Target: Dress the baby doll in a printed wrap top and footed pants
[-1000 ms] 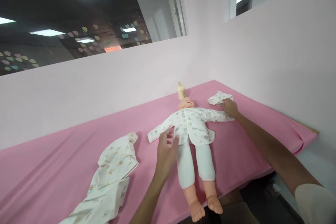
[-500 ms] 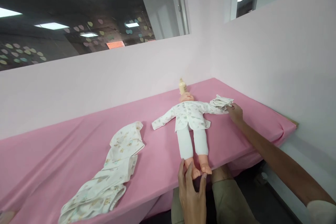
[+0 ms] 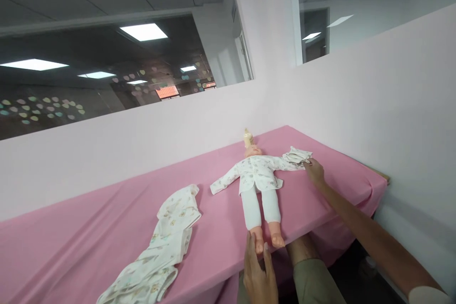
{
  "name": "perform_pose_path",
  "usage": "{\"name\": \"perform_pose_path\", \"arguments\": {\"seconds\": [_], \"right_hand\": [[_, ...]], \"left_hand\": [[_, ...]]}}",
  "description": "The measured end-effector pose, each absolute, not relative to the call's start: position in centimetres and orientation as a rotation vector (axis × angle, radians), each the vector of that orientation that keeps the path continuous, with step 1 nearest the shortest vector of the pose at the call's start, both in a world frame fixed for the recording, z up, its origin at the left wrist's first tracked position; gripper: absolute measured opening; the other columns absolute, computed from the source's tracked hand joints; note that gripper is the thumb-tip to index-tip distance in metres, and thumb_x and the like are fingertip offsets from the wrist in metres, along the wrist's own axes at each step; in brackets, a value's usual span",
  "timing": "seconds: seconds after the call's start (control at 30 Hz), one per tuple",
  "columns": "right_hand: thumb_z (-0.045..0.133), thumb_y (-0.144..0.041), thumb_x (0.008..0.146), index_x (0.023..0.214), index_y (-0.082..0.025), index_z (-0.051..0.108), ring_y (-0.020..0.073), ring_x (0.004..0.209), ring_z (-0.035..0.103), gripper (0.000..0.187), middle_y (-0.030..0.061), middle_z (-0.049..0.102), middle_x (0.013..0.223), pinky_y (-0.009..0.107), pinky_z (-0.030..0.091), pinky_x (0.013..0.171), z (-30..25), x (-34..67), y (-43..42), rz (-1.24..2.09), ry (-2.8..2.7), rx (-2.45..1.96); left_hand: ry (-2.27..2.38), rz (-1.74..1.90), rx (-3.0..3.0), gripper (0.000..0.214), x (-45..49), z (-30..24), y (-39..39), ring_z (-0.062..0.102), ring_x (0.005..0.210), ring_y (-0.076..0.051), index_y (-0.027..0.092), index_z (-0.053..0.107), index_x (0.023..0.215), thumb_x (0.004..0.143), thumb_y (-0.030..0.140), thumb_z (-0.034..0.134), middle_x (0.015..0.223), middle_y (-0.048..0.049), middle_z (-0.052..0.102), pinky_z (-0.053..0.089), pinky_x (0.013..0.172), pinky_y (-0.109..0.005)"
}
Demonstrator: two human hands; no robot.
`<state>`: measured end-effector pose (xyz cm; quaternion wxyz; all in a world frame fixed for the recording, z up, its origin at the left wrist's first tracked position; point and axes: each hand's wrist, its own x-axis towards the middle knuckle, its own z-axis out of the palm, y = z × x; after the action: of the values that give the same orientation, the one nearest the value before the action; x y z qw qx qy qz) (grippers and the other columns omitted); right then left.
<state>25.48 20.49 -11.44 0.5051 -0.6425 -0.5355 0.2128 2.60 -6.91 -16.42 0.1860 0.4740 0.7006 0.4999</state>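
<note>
A baby doll (image 3: 254, 173) in a printed white jacket and white leggings lies on its back, arms spread, with its feet at the table's front edge. My left hand (image 3: 259, 275) is at its feet, the thumb and fingers apart on either side of one foot; whether they touch it I cannot tell. Beyond the doll's outstretched arm on the right, my right hand (image 3: 315, 171) pinches the edge of a small bunched white printed garment (image 3: 296, 155), which lies at the doll's sleeve end. The garment's exact kind is not clear.
More white printed baby clothes (image 3: 156, 251) lie spread on the left of the pink-covered table (image 3: 217, 228). A cream feeding bottle (image 3: 248, 137) stands behind the doll's head. White walls (image 3: 199, 118) with windows close off the back and right.
The view has tilted up, so everything sits lower in the picture. My left hand's thumb and fingers are slightly closer together. My right hand stays at the bunched garment.
</note>
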Motion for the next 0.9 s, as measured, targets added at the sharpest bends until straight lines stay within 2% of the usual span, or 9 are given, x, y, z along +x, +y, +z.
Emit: {"name": "perform_pose_path", "arguments": {"seconds": [0.17, 0.33, 0.43, 0.5, 0.6, 0.67, 0.77, 0.8, 0.9], "right_hand": [[0.041, -0.046, 0.081, 0.09, -0.02, 0.054, 0.0198, 0.08, 0.056, 0.03, 0.0033, 0.061, 0.085, 0.027, 0.041, 0.069, -9.0, 25.1, 18.5, 0.558, -1.199, -1.389], [0.047, -0.045, 0.084, 0.09, -0.02, 0.053, 0.0186, 0.078, 0.055, 0.026, 0.0032, 0.06, 0.084, 0.028, 0.043, 0.068, -1.4, 24.8, 13.3, 0.503, -1.168, -1.11], [0.047, -0.046, 0.088, 0.092, -0.021, 0.055, 0.0176, 0.072, 0.055, 0.027, 0.0036, 0.062, 0.082, 0.027, 0.042, 0.061, 3.1, 23.5, 8.8, 0.485, -1.347, -1.017], [0.048, -0.046, 0.089, 0.092, -0.021, 0.058, 0.0168, 0.067, 0.054, 0.027, 0.0028, 0.062, 0.078, 0.027, 0.042, 0.057, 5.1, 22.0, 5.8, 0.528, -1.528, -0.977], [0.048, -0.042, 0.09, 0.089, -0.023, 0.059, 0.0154, 0.062, 0.053, 0.022, 0.0001, 0.06, 0.071, 0.028, 0.044, 0.057, 6.3, 19.8, 2.1, 0.601, -1.784, -0.923], [0.049, -0.038, 0.09, 0.099, -0.026, 0.059, 0.0164, 0.068, 0.057, 0.018, 0.0009, 0.063, 0.082, 0.031, 0.049, 0.064, 6.3, 18.8, 0.4, 0.625, -1.861, -0.845], [0.053, -0.029, 0.087, 0.125, -0.03, 0.049, 0.0219, 0.096, 0.061, 0.038, 0.007, 0.056, 0.121, 0.039, 0.054, 0.08, 5.8, 18.0, -1.2, 0.496, -1.83, -0.712], [0.054, -0.026, 0.086, 0.128, -0.03, 0.047, 0.0236, 0.104, 0.06, 0.043, 0.0081, 0.053, 0.127, 0.041, 0.053, 0.084, 5.7, 17.9, -1.5, 0.438, -1.832, -0.693], [0.05, -0.02, 0.087, 0.116, -0.03, 0.056, 0.0237, 0.105, 0.058, 0.032, 0.0078, 0.056, 0.115, 0.042, 0.053, 0.086, 5.9, 18.1, -1.7, 0.37, -1.97, -0.67]], "left_hand": [[2.116, 1.442, 1.29, 0.059, 4.2, -15.8, -6.9, 0.038, 0.14, -0.027, 0.022, 0.04, 0.14, 0.09, 0.052, 0.047, 0.152, -0.0104, 0.039, 0.033, 0.115, -0.039], [2.02, 1.367, 1.258, 0.067, 4.0, -14.1, -7.2, 0.032, 0.142, -0.028, 0.023, 0.035, 0.143, 0.086, 0.054, 0.053, 0.155, -0.0105, 0.034, 0.028, 0.117, -0.04], [1.903, 1.468, 1.261, 0.071, 4.4, -10.9, -7.1, 0.032, 0.142, -0.027, 0.024, 0.03, 0.146, 0.086, 0.053, 0.055, 0.156, -0.01, 0.031, 0.03, 0.116, -0.039], [1.779, 1.557, 1.327, 0.068, 5.0, -7.8, -6.8, 0.037, 0.138, -0.026, 0.026, 0.033, 0.145, 0.086, 0.051, 0.056, 0.153, -0.0085, 0.035, 0.037, 0.111, -0.037], [1.601, 1.697, 1.44, 0.064, 5.9, -3.1, -5.8, 0.045, 0.131, -0.028, 0.025, 0.046, 0.137, 0.08, 0.047, 0.067, 0.142, -0.0082, 0.048, 0.037, 0.11, -0.037], [1.532, 1.719, 1.456, 0.06, 6.1, -0.8, -5.2, 0.045, 0.13, -0.029, 0.024, 0.049, 0.135, 0.081, 0.044, 0.066, 0.138, -0.008, 0.053, 0.037, 0.109, -0.037], [1.52, 1.727, 1.464, 0.05, 5.7, 0.9, -4.7, 0.048, 0.127, -0.03, 0.023, 0.052, 0.132, 0.086, 0.04, 0.06, 0.131, -0.0068, 0.059, 0.038, 0.108, -0.038], [1.505, 1.747, 1.491, 0.048, 5.4, 1.1, -4.6, 0.048, 0.127, -0.03, 0.023, 0.054, 0.131, 0.086, 0.038, 0.059, 0.131, -0.0062, 0.059, 0.037, 0.109, -0.038], [1.4, 1.816, 1.615, 0.04, 4.6, 2.0, -4.6, 0.05, 0.125, -0.029, 0.023, 0.061, 0.124, 0.084, 0.031, 0.06, 0.129, -0.0049, 0.061, 0.035, 0.11, -0.036]]}}
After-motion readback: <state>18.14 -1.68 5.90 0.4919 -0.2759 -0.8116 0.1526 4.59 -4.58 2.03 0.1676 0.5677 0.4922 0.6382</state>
